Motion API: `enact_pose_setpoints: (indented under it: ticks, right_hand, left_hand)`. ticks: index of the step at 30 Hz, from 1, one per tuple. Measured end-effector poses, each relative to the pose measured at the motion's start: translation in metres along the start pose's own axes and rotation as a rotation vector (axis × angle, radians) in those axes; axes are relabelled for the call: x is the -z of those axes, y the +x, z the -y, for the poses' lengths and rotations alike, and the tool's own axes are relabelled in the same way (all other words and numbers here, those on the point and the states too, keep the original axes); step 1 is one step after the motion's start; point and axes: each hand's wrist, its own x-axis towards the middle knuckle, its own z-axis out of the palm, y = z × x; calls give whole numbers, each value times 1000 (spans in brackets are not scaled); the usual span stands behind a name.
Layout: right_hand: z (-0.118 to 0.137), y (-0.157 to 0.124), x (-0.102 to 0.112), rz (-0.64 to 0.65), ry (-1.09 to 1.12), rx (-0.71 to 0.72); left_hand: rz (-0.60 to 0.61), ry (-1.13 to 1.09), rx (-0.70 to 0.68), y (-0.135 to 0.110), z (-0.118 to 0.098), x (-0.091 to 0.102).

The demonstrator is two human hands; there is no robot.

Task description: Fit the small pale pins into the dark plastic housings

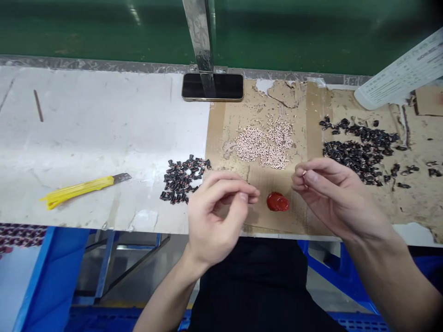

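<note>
My left hand [218, 221] is raised over the table's front edge, thumb and fingers in a pinch; what they hold, if anything, is hidden. To its right, my right hand [332, 198] pinches a small copper-coloured piece [304, 173] between thumb and forefinger. Between the hands, a red blob of paste [277, 201] sits on the cardboard [266, 180]. Beyond it is a spread pile of tiny copper-coloured pieces [265, 144]. Small black parts with copper-coloured bits lie in a left pile [182, 179] beside my left hand and a larger right pile [360, 150] behind my right hand.
A yellow utility knife [83, 189] lies on the left with its blade out. At the back, a phone [212, 87] rests by a metal post [199, 37]. A translucent white plastic container [401, 69] leans in from the right. Blue crates [51, 276] stand below.
</note>
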Motion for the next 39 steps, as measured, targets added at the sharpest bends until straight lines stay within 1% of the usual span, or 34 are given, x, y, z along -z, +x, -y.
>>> enact_pose_setpoints:
  ticks: [2,4,7,9,11,15,19,22,27,29,31,33,36,39]
  right_hand:
    - [-1,-9,-7,-12,35,-11]
    - [-3,-16,-14,-45,35,9]
    - [-5,-25,-21,-53,35,29]
    - [-6,-30,-23,-52,31,34]
    - [-7,-34,-24,-74,9,48]
    - [-10,-37,-22,-115,-39,81]
    - [-14,-38,-19,-54,-58,82]
    - [-13,-40,-17,0,-144,122]
    - [-6,-49,-18,14,-316,165]
    - [-5,-53,-15,-9,-385,207]
    - [-7,-57,-9,-63,-540,299]
    - [-11,-59,-2,-94,-760,391]
    - [-17,-61,3,-60,-1023,471]
    - [-21,-61,2,-54,-1149,521]
  left_hand:
    - [11,36,-69,-1,-3,-9]
    - [22,148,-179,0,-4,-17]
    - [21,344,-438,2,-2,-26]
    - [36,425,-573,4,2,-28]
    - [64,483,-653,5,6,-29]
    - [74,535,-727,4,13,-29]
    - [54,509,-704,0,18,-31]
    - [60,484,-684,-3,20,-32]
    - [118,458,-618,-7,18,-29]
    - [141,427,-586,-9,17,-25]
    - [113,405,-542,-11,18,-19]
    - [41,386,-456,-15,20,-12]
    - [-30,356,-327,-20,22,-5]
    - [-56,349,-272,-24,21,-2]
